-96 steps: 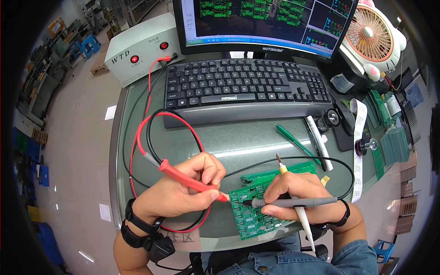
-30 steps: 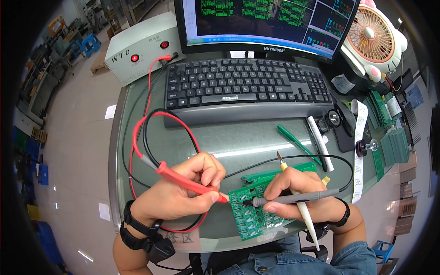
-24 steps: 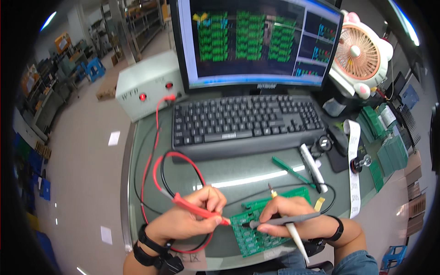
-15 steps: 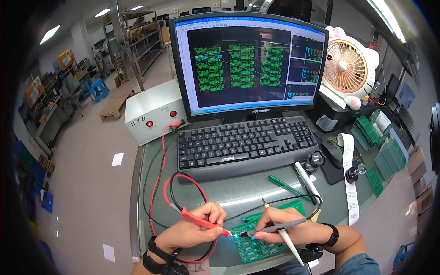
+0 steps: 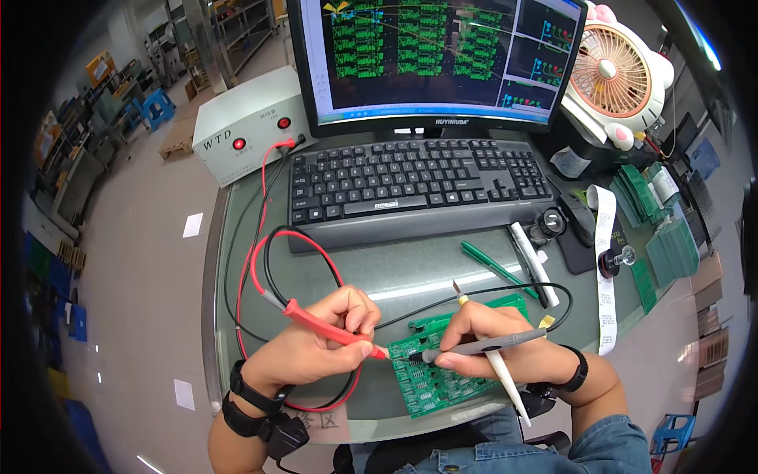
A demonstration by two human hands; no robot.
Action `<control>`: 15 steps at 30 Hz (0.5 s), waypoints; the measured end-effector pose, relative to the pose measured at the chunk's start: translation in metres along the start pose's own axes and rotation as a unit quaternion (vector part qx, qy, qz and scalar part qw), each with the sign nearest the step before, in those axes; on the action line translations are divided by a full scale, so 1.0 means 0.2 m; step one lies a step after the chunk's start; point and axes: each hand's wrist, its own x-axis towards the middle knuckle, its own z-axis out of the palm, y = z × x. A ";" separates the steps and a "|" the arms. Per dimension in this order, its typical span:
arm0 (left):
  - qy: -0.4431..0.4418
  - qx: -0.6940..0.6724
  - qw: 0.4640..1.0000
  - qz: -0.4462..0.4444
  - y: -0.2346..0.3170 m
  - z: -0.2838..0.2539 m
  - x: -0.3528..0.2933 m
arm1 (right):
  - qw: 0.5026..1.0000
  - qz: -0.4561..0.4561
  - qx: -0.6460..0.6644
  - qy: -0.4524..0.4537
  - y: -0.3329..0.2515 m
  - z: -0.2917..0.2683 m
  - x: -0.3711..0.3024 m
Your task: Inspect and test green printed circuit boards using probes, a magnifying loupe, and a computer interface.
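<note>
A green circuit board (image 5: pixel 430 391) lies at the table's front edge, under both hands. My left hand (image 5: pixel 320 351) is closed around a red test probe (image 5: pixel 328 325), whose tip points down at the board's upper left part. In my right hand (image 5: pixel 505 332) is a grey test probe (image 5: pixel 497 343), held like a pen, its black tip end close beside the red one. A white-handled, pointed tool (image 5: pixel 505 383) with a yellowish collar also sits in that hand, slanting across between the fingers. Whether the probe tips touch the board is too small to tell.
Behind stand a keyboard (image 5: pixel 418 186), a monitor (image 5: pixel 426 103) with green board layouts and a white box (image 5: pixel 249 126) feeding the red lead (image 5: pixel 264 189). Right lie a green pen (image 5: pixel 497 264), a white marker (image 5: pixel 535 265), a mouse (image 5: pixel 578 221), a paper strip (image 5: pixel 606 276) and stacked boards (image 5: pixel 671 257).
The view has tipped downward, so monitor, keyboard and box sit higher in the picture. Both hands keep their probes over the board's upper left, and the bright spot by the red tip has faded.
</note>
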 end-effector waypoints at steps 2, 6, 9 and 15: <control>0.005 0.011 1.000 0.007 0.00 0.01 0.00 | 1.000 -0.004 0.006 0.004 0.00 0.01 -0.01; 0.003 -0.001 1.000 0.007 -0.01 0.01 -0.01 | 1.000 -0.016 0.012 0.016 0.01 0.02 -0.02; 0.006 -0.023 1.000 0.012 -0.03 0.01 -0.01 | 0.999 -0.030 0.025 0.027 0.03 0.03 -0.02; 0.005 -0.065 0.998 -0.005 -0.04 -0.01 0.00 | 0.998 -0.048 0.030 0.036 0.05 0.03 -0.01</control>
